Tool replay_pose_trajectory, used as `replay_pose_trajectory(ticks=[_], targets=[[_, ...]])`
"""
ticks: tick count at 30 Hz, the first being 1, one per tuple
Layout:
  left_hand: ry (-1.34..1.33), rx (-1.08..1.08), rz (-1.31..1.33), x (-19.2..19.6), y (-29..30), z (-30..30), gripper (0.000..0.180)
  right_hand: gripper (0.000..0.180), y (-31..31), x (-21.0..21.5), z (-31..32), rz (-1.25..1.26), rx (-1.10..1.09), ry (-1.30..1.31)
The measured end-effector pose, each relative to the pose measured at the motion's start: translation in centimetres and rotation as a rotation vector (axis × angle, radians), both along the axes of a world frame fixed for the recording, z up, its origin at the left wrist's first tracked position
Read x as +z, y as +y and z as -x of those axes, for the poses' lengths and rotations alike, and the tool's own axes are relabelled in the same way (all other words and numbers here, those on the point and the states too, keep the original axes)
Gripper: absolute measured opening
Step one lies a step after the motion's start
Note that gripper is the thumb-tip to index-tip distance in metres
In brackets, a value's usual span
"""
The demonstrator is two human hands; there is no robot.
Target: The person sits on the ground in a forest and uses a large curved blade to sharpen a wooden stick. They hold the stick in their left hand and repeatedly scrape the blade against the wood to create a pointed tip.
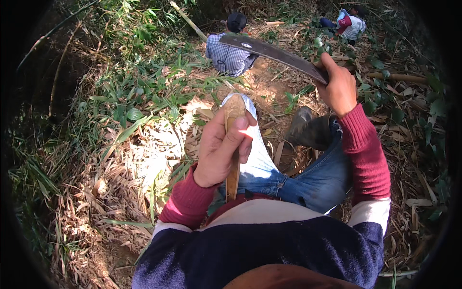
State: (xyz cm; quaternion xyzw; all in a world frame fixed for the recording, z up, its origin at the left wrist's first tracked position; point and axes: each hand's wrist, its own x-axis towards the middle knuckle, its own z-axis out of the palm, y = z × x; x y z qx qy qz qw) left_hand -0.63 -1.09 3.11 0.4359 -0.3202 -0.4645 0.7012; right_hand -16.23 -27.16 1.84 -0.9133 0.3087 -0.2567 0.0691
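My left hand [222, 144] grips a tan strip of wood or bamboo [233, 179], thumb pressed along its front. The strip stands upright before my lap, its rounded upper end showing above the fingers and its lower end close to my waist. Raised to the right, my right hand [338, 85] is closed around the machete's handle, which the fingers hide. The dark machete blade [279, 55] reaches up and leftward from that fist, apart from the strip, with a small bright patch near its tip.
My jeans-clad legs [313, 168] are bent, a dark boot [299, 123] on the ground. Ahead, a person in a checked shirt [228, 55] sits low; another person [353, 26] sits farther right. Dry leaf litter [106, 202] and green plants [134, 103] surround me. A pole [188, 20] leans beyond.
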Motion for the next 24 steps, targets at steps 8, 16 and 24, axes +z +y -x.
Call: replay_pose_trajectory(ticks=[8,16,24], targets=[[-0.054,0.057,-0.047,-0.2,-0.8,1.3,0.021,0.027,5.6,4.2,0.5,-0.312,0.374,-0.294],[0.006,0.063,0.001,-3.9,0.7,0.8,0.029,0.033,9.1,6.6,-0.8,-0.067,0.631,-0.257],[0.253,-0.004,0.026,-6.9,1.4,0.1,0.041,0.023,8.6,6.5,-1.5,0.023,0.615,-0.107]])
